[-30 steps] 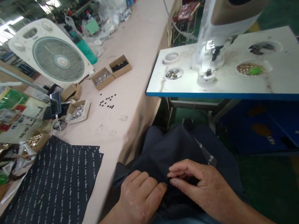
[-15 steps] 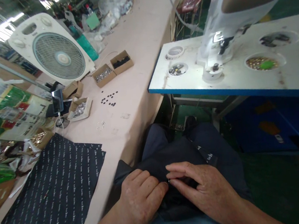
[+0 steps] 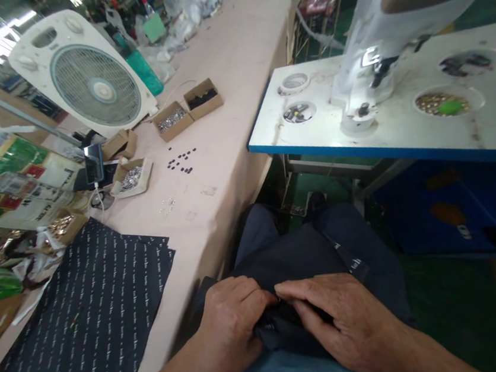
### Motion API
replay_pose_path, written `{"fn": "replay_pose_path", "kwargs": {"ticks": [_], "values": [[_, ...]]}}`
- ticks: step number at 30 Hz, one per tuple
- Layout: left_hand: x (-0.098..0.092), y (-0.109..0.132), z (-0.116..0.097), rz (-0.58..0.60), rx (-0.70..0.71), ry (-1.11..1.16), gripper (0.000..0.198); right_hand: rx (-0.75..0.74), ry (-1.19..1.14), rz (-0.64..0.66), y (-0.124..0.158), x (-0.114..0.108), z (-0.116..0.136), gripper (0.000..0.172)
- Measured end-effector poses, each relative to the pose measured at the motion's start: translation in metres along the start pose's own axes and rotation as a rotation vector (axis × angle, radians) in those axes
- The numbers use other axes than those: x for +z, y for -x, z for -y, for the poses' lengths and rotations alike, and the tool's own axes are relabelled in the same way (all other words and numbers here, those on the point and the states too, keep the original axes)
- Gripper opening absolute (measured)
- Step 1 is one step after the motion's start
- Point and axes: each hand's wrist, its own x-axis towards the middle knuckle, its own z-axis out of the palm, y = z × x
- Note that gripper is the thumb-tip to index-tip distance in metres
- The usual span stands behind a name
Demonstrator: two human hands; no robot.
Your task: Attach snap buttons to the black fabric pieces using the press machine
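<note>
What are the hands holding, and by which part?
Both hold the dark fabric on the lap: the left hand and right hand pinch it at one spot along a folded edge, fingertips meeting.

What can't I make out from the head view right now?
All in the head view:
Anything small between the left hand and right hand where they pinch the dark fabric: hidden by the fingers.
Upper part of the machine: cut off by the top edge.
Contents of the cardboard boxes: too small.
Print on the patterned sheets: too small to read.
</note>
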Motion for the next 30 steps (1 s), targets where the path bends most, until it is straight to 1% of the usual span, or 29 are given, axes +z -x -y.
{"fn": "replay_pose_path", "kwargs": {"ticks": [2, 5, 6, 8, 9, 10, 13, 15, 18, 20, 23, 26, 30], "values": [[0.001, -0.002, 0.000, 0.007, -0.054, 0.060, 0.033, 0.036, 0.019, 0.044, 0.003, -0.009, 0.003, 0.042], [0.002, -0.005, 0.000, 0.011, -0.135, 0.146, 0.029, 0.071, 0.000, 0.100, 0.006, -0.019, 0.006, 0.046], [0.002, -0.006, 0.000, 0.013, -0.168, 0.172, 0.027, 0.087, -0.007, 0.121, 0.006, -0.020, 0.006, 0.053], [0.001, -0.009, -0.001, 0.048, -0.253, 0.210, 0.022, 0.130, 0.005, 0.151, 0.004, -0.016, 0.004, 0.076], [0.001, -0.011, -0.002, 0.077, -0.308, 0.219, 0.020, 0.156, 0.018, 0.158, 0.003, -0.012, 0.003, 0.083], [0.000, -0.014, -0.002, 0.111, -0.364, 0.227, 0.018, 0.180, 0.028, 0.157, 0.001, -0.007, 0.001, 0.080], [-0.003, -0.022, -0.003, 0.197, -0.496, 0.271, 0.010, 0.242, -0.019, 0.126, -0.004, 0.005, -0.005, 0.053], [-0.004, -0.026, -0.001, 0.250, -0.557, 0.316, 0.002, 0.284, -0.107, 0.113, -0.007, 0.008, -0.008, 0.045], [-0.004, -0.030, 0.005, 0.340, -0.642, 0.418, 0.012, 0.349, -0.254, 0.115, -0.011, 0.004, -0.010, 0.042], [-0.004, -0.031, 0.010, 0.394, -0.671, 0.554, 0.016, 0.381, -0.329, 0.122, -0.013, -0.001, -0.010, 0.043], [-0.003, -0.031, 0.016, 0.460, -0.683, 0.773, 0.021, 0.419, -0.378, 0.145, -0.017, -0.007, -0.010, 0.044], [-0.004, -0.031, 0.019, 0.491, -0.692, 0.901, 0.025, 0.468, -0.438, 0.179, -0.019, -0.009, -0.012, 0.045], [-0.004, -0.032, 0.020, 0.507, -0.698, 0.954, 0.025, 0.529, -0.587, 0.205, -0.017, -0.006, -0.018, 0.046]]}}
